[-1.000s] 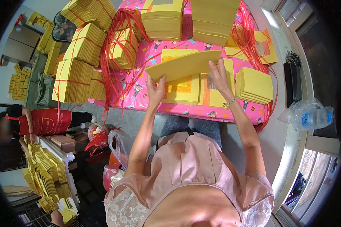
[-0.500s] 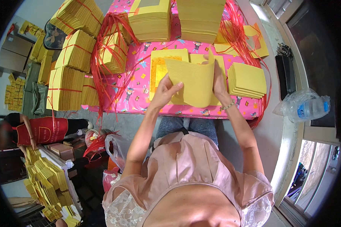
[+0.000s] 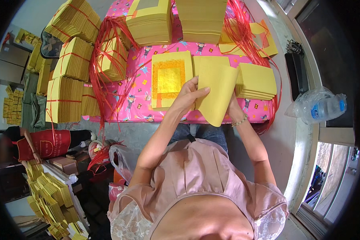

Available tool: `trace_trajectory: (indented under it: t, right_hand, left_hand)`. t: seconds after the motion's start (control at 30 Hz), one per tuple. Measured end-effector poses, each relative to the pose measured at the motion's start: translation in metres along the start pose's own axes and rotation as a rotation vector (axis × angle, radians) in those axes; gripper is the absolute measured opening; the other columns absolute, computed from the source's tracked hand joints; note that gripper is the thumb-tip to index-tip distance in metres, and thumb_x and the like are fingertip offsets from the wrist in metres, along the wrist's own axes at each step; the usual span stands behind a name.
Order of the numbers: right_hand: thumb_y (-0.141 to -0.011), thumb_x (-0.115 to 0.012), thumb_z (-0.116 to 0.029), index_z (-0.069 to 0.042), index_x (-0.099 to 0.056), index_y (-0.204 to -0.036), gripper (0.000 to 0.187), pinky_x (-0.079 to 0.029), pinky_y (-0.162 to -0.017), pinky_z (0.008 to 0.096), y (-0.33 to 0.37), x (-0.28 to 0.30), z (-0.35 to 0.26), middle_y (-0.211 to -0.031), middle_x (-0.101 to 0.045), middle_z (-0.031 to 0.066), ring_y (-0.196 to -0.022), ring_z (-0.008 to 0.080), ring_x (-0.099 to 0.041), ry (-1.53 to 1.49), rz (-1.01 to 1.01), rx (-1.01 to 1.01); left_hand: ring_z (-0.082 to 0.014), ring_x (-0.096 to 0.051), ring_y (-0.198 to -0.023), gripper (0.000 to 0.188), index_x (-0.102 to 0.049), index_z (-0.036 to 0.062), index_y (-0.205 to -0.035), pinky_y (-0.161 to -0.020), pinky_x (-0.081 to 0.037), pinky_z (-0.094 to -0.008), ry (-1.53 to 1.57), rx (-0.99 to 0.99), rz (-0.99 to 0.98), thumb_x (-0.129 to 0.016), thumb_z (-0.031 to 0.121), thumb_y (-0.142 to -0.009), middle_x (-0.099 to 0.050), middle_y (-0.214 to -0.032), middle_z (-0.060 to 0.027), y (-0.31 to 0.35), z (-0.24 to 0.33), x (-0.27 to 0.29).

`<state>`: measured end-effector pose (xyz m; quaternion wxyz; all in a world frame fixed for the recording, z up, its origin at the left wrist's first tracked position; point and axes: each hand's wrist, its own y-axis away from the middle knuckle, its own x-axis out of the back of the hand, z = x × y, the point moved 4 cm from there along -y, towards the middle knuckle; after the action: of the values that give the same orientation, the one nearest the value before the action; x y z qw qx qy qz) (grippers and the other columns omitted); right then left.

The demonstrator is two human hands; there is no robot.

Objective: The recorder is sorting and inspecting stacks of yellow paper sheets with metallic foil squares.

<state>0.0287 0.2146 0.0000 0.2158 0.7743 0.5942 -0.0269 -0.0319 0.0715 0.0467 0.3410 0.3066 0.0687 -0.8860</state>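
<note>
A bent sheet of yellow paper point(image 3: 217, 94) stands raised over the near edge of the table, curved between my two hands. My left hand point(image 3: 190, 96) pinches its left side, thumb on the front face. Behind the right side of the sheet is my right hand point(image 3: 234, 107), with a beaded bracelet at the wrist; its fingers are hidden by the paper. To the left lies a yellow sheet with an orange-and-gold square point(image 3: 170, 80), flat on the table. Plain yellow paper point(image 3: 212, 61) shows just beyond the raised sheet. A low stack of folded yellow paper point(image 3: 257, 80) sits to the right.
Tall yellow paper stacks point(image 3: 150, 30) stand at the back of the pink patterned table point(image 3: 142, 114). Red-tied bundles point(image 3: 64, 100) and red strings point(image 3: 102, 64) line the left. A bagged plastic bottle point(image 3: 324, 109) is at right. Another person in a red apron point(image 3: 46, 140) works at far left.
Both hands and the raised sheet have come nearer to me, and the sheet now leans more to the right. The orange-and-gold sheet has come into fuller view.
</note>
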Motion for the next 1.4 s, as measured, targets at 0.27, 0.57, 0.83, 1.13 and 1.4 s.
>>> trace_trajectory:
  t: [0.27, 0.57, 0.83, 1.13, 1.4]
  right_hand:
    - [-0.099, -0.048, -0.040, 0.001, -0.045, -0.132, 0.053, -0.048, -0.090, 0.0310, 0.026, 0.001, -0.043, -0.123, -0.058, 0.0096, -0.107, 0.0146, -0.059, 0.025, 0.056, 0.195]
    - [-0.086, -0.070, -0.012, 0.002, -0.045, -0.131, 0.053, -0.048, -0.092, 0.0294, 0.037, 0.001, -0.054, -0.120, -0.060, 0.0114, -0.109, 0.0156, -0.058, 0.108, 0.024, 0.193]
    - [-0.086, -0.070, -0.012, 0.002, -0.045, -0.132, 0.054, -0.047, -0.093, 0.0294, 0.039, 0.007, -0.049, -0.121, -0.059, 0.0110, -0.109, 0.0158, -0.058, 0.129, -0.004, 0.172]
    - [-0.086, -0.072, -0.012, 0.002, -0.044, -0.130, 0.055, -0.047, -0.093, 0.0290, 0.043, 0.015, -0.046, -0.121, -0.059, 0.0095, -0.110, 0.0146, -0.057, 0.153, -0.026, 0.192]
    - [-0.086, -0.071, -0.011, 0.002, -0.043, -0.131, 0.055, -0.048, -0.093, 0.0290, 0.045, 0.015, -0.048, -0.121, -0.059, 0.0089, -0.109, 0.0141, -0.057, 0.185, -0.042, 0.200]
  left_hand:
    - [-0.0126, -0.064, -0.091, 0.036, -0.055, 0.0004, -0.117, -0.081, -0.052, -0.0268, -0.234, -0.020, 0.188, -0.070, 0.006, -0.085, -0.067, -0.105, -0.0085, -0.005, 0.005, 0.007]
    - [-0.0113, -0.061, -0.095, 0.042, -0.050, -0.0006, -0.125, -0.080, -0.050, -0.0233, -0.300, 0.015, 0.183, -0.068, 0.013, -0.090, -0.065, -0.109, -0.0070, -0.010, 0.008, 0.000]
    - [-0.0107, -0.060, -0.099, 0.039, -0.049, -0.0010, -0.129, -0.084, -0.048, -0.0254, -0.321, 0.014, 0.025, -0.059, 0.016, -0.095, -0.063, -0.114, -0.0067, -0.008, 0.010, -0.015]
    - [-0.0138, -0.052, -0.112, 0.047, -0.036, -0.0034, -0.138, -0.095, -0.043, -0.0277, -0.452, -0.031, 0.079, -0.054, 0.011, -0.096, -0.055, -0.126, -0.0099, -0.003, 0.002, -0.019]
    - [-0.0155, -0.046, -0.120, 0.053, -0.028, -0.0048, -0.143, -0.101, -0.037, -0.0284, -0.455, -0.155, 0.061, -0.051, 0.011, -0.098, -0.050, -0.133, -0.0121, 0.005, 0.004, -0.028]
